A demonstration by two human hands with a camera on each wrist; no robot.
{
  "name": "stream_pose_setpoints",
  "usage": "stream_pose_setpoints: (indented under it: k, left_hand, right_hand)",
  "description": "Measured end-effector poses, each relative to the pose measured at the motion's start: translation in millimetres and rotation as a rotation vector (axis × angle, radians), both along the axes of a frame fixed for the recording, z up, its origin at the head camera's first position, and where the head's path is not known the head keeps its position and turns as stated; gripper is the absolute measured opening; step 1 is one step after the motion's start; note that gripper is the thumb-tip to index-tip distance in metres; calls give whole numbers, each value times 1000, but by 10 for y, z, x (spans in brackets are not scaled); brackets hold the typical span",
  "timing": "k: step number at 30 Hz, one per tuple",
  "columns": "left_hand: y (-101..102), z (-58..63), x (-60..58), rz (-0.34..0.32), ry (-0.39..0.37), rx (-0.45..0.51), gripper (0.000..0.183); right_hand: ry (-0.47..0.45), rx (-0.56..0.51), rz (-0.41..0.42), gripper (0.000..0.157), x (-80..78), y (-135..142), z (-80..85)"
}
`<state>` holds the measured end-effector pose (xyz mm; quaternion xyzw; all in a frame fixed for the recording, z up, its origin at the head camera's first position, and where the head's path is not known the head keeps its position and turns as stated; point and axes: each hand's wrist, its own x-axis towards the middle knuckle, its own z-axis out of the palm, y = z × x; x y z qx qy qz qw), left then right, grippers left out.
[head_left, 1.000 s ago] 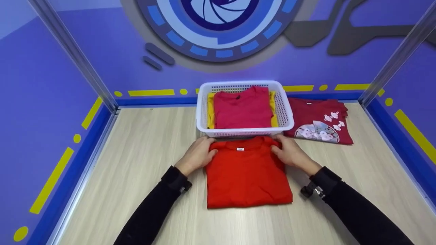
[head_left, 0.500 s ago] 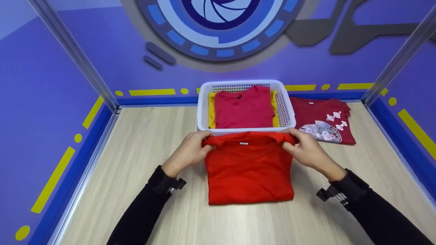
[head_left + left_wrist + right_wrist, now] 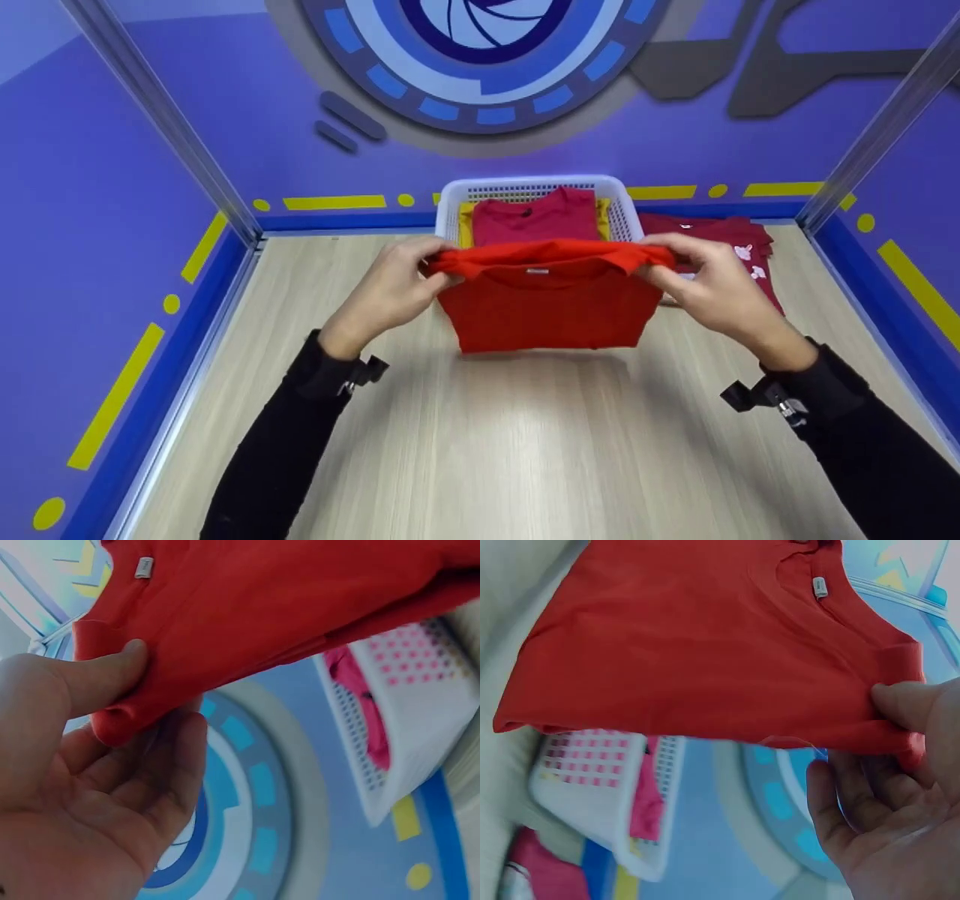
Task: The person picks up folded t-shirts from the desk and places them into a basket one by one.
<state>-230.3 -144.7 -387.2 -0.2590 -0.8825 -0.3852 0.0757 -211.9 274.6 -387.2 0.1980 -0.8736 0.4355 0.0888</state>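
Observation:
An orange-red T-shirt (image 3: 551,311), folded into a rectangle, hangs in the air in front of the basket, its neckline and white label at the top. My left hand (image 3: 394,289) pinches its left shoulder corner between thumb and fingers. At the opposite shoulder, my right hand (image 3: 712,289) pinches the cloth the same way. Both wrist views show the thumbs on the front of the T-shirt and the fingers behind it. Behind the cloth stands a white plastic basket (image 3: 448,214), its front side hidden in the head view. A folded pink T-shirt (image 3: 540,217) lies in it over a yellow garment (image 3: 466,225).
Right of the basket lies a folded dark red T-shirt (image 3: 742,229) with a floral print, partly covered by my right hand in the head view. Purple-blue panels (image 3: 225,112) wall the wooden tabletop (image 3: 510,450) at the back and both sides.
Both hands have raised the orange-red T-shirt off the tabletop and moved it toward the basket. The hands have spread slightly apart. Its lower edge now hangs above the table with a shadow below.

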Motion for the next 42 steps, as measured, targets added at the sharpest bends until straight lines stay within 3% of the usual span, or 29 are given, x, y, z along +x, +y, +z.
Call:
stream_pose_setpoints:
  k: [3, 7, 14, 20, 27, 33, 37, 42]
  left_hand:
    - [-16, 117, -89, -1, 33, 24, 20]
    - [-17, 264, -250, 2, 5, 70, 19]
    - [15, 367, -683, 51, -95, 67, 17]
    - [114, 247, -1137, 119, -152, 12, 19]
    - [256, -54, -1554, 193, -245, -94, 20]
    - [308, -252, -1759, 241, -278, -244, 33]
    - [342, -290, -1846, 287, -312, -257, 45]
    - [425, -314, -1896, 314, -364, -274, 48]
  right_hand:
    - [19, -31, -21, 23, -56, 7, 100]
    - [-1, -61, -74, 26, -191, 1, 222]
    - [-87, -25, -148, 35, -686, -56, 338]
    - [-174, 40, -159, 44, -1196, -65, 222]
    - [-178, 139, -169, 28, -1623, -129, -81]
    - [-180, 270, -175, 22, -1839, -244, -293]
    - [-209, 319, -184, 23, -1957, -284, -376]
    - [-223, 350, -190, 25, -2047, -276, -448]
